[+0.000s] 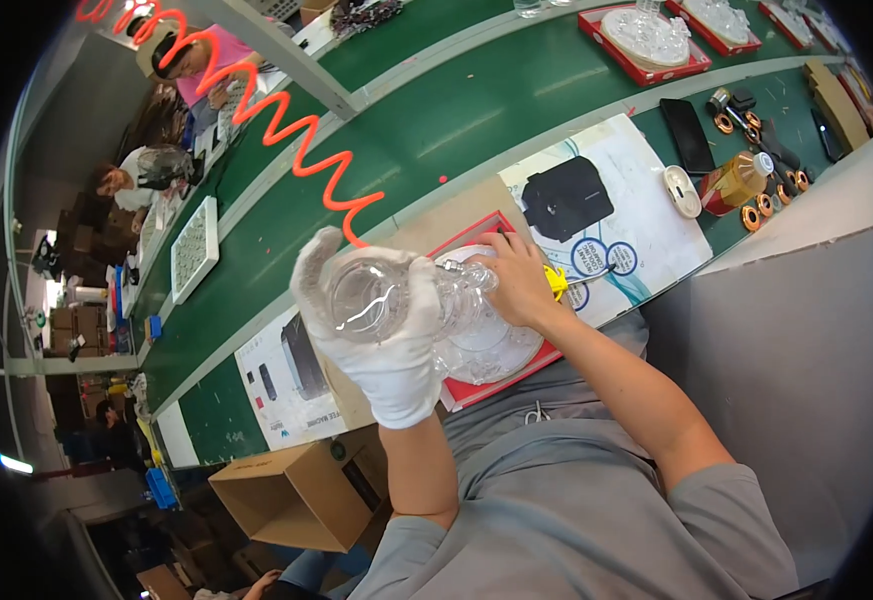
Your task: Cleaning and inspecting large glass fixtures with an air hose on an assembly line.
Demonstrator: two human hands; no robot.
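My left hand (396, 350), in a white glove, wraps round a clear round vessel (368, 298) and holds it up above the bench. My bare right hand (516, 280) has its fingers bent over a clear fitting (474, 284) beside the vessel; its fingertips are partly hidden. Beneath both hands lies a red tray (546, 356) with a clear round base (486, 362) and other clear parts in it. Past my right wrist lies a yellow-handled tool (556, 282), partly covered by the arm.
An orange coiled hose (306, 150) hangs down close behind the gloved hand. On the right are a black flat pouch (568, 198), a phone (687, 136), a bottle (734, 184) and several copper-coloured rings. More red trays (646, 72) stand at the back. An open carton (301, 490) sits below the bench.
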